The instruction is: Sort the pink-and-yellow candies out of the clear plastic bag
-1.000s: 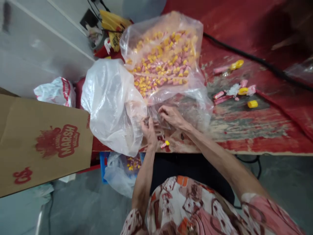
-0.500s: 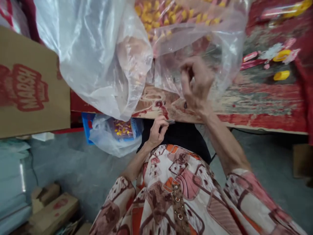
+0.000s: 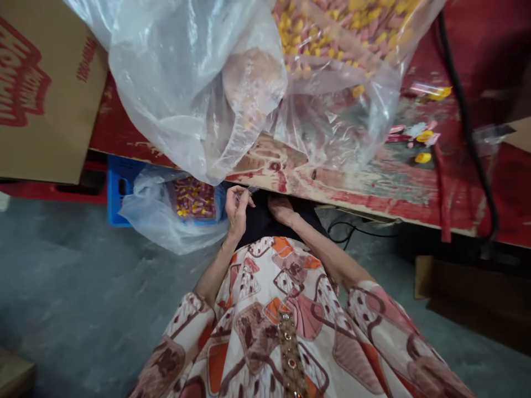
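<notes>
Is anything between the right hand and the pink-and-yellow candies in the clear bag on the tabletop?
Yes. The right hand is low, on the near side of the table's front edge, which is in the way; beyond it, the bag's loose clear plastic lies in front of the candies.

I work in soft, rather dim light. Glare streaks the white bag [image 3: 166,83] and glints on the folds of the clear bag [image 3: 344,121]. Dark shadow sits under the edge of the table [image 3: 373,193], dulling my right hand [image 3: 281,209]. The small thing [image 3: 250,190] in my left hand [image 3: 237,209] is too blurred to make out. The candies [image 3: 309,41] look smeared, and my sleeves [image 3: 398,320] stretch wide toward the lower corners.
</notes>
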The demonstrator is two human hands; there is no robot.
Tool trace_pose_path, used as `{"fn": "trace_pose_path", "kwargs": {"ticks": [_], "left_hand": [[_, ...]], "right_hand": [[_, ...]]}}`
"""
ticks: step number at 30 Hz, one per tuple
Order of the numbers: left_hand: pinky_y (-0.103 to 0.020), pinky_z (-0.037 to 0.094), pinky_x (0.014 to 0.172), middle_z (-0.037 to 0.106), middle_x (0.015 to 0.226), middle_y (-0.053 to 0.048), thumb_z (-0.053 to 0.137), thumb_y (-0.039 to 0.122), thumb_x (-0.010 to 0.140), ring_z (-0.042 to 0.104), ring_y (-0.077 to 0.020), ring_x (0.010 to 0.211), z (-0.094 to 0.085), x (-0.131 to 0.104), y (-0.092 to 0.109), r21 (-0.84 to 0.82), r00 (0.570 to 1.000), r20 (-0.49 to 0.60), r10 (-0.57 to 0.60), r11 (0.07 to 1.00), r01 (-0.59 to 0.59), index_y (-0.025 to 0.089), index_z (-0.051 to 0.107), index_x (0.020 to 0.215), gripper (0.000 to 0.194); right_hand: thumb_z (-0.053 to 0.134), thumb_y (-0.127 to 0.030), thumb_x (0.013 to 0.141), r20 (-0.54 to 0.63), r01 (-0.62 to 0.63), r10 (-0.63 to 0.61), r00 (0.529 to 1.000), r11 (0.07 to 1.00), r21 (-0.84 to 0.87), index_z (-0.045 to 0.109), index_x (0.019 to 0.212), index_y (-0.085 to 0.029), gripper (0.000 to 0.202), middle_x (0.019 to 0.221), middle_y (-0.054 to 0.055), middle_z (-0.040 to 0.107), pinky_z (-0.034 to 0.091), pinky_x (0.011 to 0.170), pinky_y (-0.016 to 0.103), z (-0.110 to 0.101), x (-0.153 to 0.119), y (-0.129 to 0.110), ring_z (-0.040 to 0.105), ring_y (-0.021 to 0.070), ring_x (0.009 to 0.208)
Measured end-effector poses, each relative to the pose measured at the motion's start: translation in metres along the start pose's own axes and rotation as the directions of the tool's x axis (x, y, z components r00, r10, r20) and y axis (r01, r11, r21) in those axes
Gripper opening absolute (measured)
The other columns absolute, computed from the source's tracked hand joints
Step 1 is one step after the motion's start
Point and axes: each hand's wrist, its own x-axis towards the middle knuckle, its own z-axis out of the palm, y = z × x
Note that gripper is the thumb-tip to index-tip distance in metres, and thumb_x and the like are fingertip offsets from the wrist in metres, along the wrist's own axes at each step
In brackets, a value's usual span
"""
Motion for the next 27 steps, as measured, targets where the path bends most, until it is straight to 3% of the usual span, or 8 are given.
{"fn": "trace_pose_path", "kwargs": {"ticks": [6,12,16,19,21,23,25,27], "left_hand": [[-0.023,0.053,0.065,0.065,0.083,0.003,0.087,0.060,0.092,0.060,-0.0095,0.064,-0.004,0.004,-0.001,-0.042,1.000,0.022,0.010,0.999,-0.009,0.023,0.061,0.103,0.046],[-0.020,0.051,0.063,0.067,0.084,0.003,0.090,0.059,0.091,0.058,-0.0078,0.063,-0.006,0.015,-0.003,-0.105,0.998,0.003,0.059,0.993,-0.058,0.023,0.063,0.102,0.047],[-0.019,0.048,0.057,0.068,0.082,0.002,0.092,0.063,0.087,0.055,-0.0071,0.058,-0.002,0.021,-0.002,-0.119,0.998,-0.046,0.050,0.991,-0.055,0.023,0.063,0.100,0.052],[-0.019,0.046,0.054,0.068,0.081,0.002,0.093,0.064,0.084,0.053,-0.0073,0.057,-0.001,0.023,0.001,-0.119,0.998,-0.061,0.021,0.993,-0.028,0.023,0.063,0.099,0.053],[-0.018,0.044,0.051,0.067,0.080,0.002,0.093,0.062,0.084,0.052,-0.0068,0.056,-0.001,0.023,0.003,-0.103,0.998,-0.063,0.006,0.995,-0.013,0.022,0.065,0.099,0.051],[-0.018,0.041,0.049,0.066,0.078,0.003,0.093,0.060,0.084,0.050,-0.0062,0.054,-0.001,0.024,0.006,-0.069,0.997,-0.071,0.000,0.998,-0.005,0.022,0.066,0.100,0.049],[-0.017,0.037,0.046,0.064,0.075,0.003,0.092,0.059,0.085,0.047,-0.0058,0.052,-0.001,0.026,0.010,-0.027,0.997,-0.077,-0.005,1.000,0.003,0.022,0.068,0.100,0.047],[-0.017,0.034,0.044,0.064,0.073,0.004,0.091,0.059,0.087,0.044,-0.0056,0.050,0.000,0.028,0.015,0.006,0.997,-0.071,-0.008,1.000,0.009,0.022,0.069,0.099,0.045]], "right_hand": [[0.050,-0.006,0.095,0.055,-0.012,0.012,0.998,1.000,-0.007,0.055,0.168,0.003,0.074,0.149,0.034,0.072,0.045,0.129,0.058,0.001,-0.011,0.004,0.065,0.0437,0.146],[0.054,-0.008,0.103,0.108,0.015,-0.014,0.994,1.000,-0.006,0.074,0.147,-0.010,0.048,0.135,0.021,0.081,0.054,0.116,0.039,-0.009,-0.023,0.014,0.077,0.0317,0.127],[0.057,-0.016,0.109,0.041,-0.003,0.004,0.999,1.000,-0.031,0.069,0.149,-0.008,0.042,0.143,0.024,0.076,0.053,0.117,0.036,-0.012,-0.042,0.016,0.071,0.0316,0.138],[0.054,-0.024,0.114,-0.148,0.020,-0.004,0.989,0.995,0.103,0.073,0.137,-0.011,0.033,0.125,0.020,0.080,0.054,0.111,0.036,-0.009,-0.070,0.014,0.072,0.0310,0.124],[0.053,-0.035,0.116,-0.365,0.091,0.015,0.931,0.959,0.269,0.074,0.129,-0.016,0.031,0.112,0.016,0.079,0.056,0.101,0.035,-0.011,-0.086,0.015,0.073,0.0290,0.108],[0.052,-0.044,0.117,-0.553,0.142,0.123,0.824,0.900,0.411,0.073,0.128,-0.020,0.034,0.109,0.013,0.077,0.056,0.095,0.035,-0.019,-0.091,0.019,0.071,0.0264,0.098],[0.052,-0.048,0.116,-0.643,0.115,0.285,0.711,0.855,0.506,0.072,0.124,-0.022,0.033,0.108,0.012,0.075,0.055,0.095,0.036,-0.033,-0.083,0.028,0.069,0.0253,0.094],[0.056,-0.050,0.114,-0.667,0.050,0.399,0.629,0.835,0.548,0.071,0.114,-0.023,0.031,0.104,0.011,0.074,0.053,0.099,0.038,-0.049,-0.067,0.039,0.068,0.0258,0.096]]}}
